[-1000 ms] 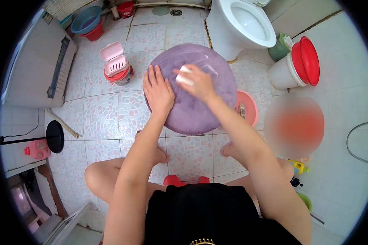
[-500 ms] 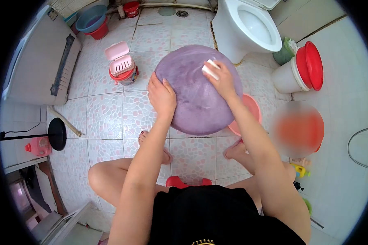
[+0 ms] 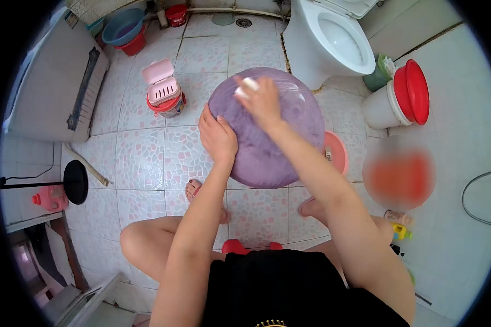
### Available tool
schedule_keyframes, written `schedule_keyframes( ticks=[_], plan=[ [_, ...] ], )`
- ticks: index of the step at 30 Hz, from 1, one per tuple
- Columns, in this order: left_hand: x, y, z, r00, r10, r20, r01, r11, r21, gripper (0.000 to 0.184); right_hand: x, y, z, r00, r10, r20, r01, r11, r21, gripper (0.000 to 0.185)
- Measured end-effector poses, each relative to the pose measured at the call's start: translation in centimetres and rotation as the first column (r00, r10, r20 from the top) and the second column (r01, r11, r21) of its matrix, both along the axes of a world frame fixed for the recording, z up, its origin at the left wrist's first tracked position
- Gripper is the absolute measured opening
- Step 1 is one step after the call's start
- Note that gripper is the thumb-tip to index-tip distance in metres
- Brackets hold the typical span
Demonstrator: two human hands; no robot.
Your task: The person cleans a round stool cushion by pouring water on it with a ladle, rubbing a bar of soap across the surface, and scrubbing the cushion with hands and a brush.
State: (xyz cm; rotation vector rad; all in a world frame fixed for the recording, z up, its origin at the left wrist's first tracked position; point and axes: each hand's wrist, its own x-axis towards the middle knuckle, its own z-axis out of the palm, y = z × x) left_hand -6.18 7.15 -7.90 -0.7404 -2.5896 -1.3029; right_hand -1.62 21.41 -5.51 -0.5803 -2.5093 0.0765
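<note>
A round purple plush cushion (image 3: 267,147) is in front of me above the tiled floor, with wet whitish streaks on its upper right. My right hand (image 3: 262,101) is closed on a small white block (image 3: 247,87) against the cushion's upper part; its fingers are a little blurred. At the cushion's left edge, my left hand (image 3: 218,135) rests with its fingers round the rim and the thumb on top. Partly hidden behind the cushion and my right forearm is a pink basin (image 3: 337,150) with a small object in it.
A pink soap box (image 3: 162,90) stands open on a small red-lidded bucket (image 3: 172,106) at the left. Beyond the cushion is a toilet (image 3: 333,43). At the right are a white bucket (image 3: 379,106), a red basin (image 3: 414,90) and a blurred red area. My feet are below the cushion.
My right hand has moved with the white block to the right and then back left across the cushion. The left hand has slid from the cushion's top to its left edge.
</note>
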Motion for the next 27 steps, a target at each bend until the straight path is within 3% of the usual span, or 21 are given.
schedule_keyframes(
  ticks=[4, 7, 13, 16, 21, 24, 27],
  plan=[
    [-0.1, -0.2, -0.1, 1.000, -0.022, 0.013, 0.022, 1.000, 0.016, 0.046, -2.7, -3.3, 0.3, 0.959, 0.282, -0.021, -0.282, 0.959, 0.040, 0.047],
    [-0.1, 0.0, 0.1, 1.000, -0.021, 0.014, 0.021, 1.000, -0.009, 0.046, -4.0, -1.6, 0.4, 0.967, 0.248, 0.053, -0.253, 0.958, 0.132, 0.045],
    [0.0, 0.3, 0.3, 1.000, 0.007, -0.019, -0.008, 0.999, -0.033, 0.046, -3.5, 6.8, 0.7, 0.950, -0.229, 0.213, 0.239, 0.971, -0.019, 0.039],
    [-0.1, 0.2, -0.1, 0.999, 0.001, -0.040, -0.002, 1.000, -0.030, 0.046, 0.8, 8.8, 0.5, 0.931, -0.346, 0.117, 0.350, 0.937, -0.017, 0.036],
    [-0.1, 0.1, 0.0, 0.998, 0.008, -0.054, -0.009, 1.000, -0.028, 0.046, 7.9, 5.6, 0.4, 0.915, -0.402, 0.040, 0.403, 0.915, -0.025, 0.032],
    [-0.2, 0.1, -0.3, 0.998, 0.008, -0.065, -0.012, 0.999, -0.050, 0.046, 10.8, 1.6, -0.1, 0.919, -0.391, 0.045, 0.387, 0.919, 0.079, 0.033],
    [-0.2, 0.0, -0.5, 0.994, 0.001, -0.110, -0.003, 1.000, -0.017, 0.045, 12.5, -3.5, 0.5, 0.938, -0.343, 0.054, 0.343, 0.939, 0.015, 0.037]
  ],
)
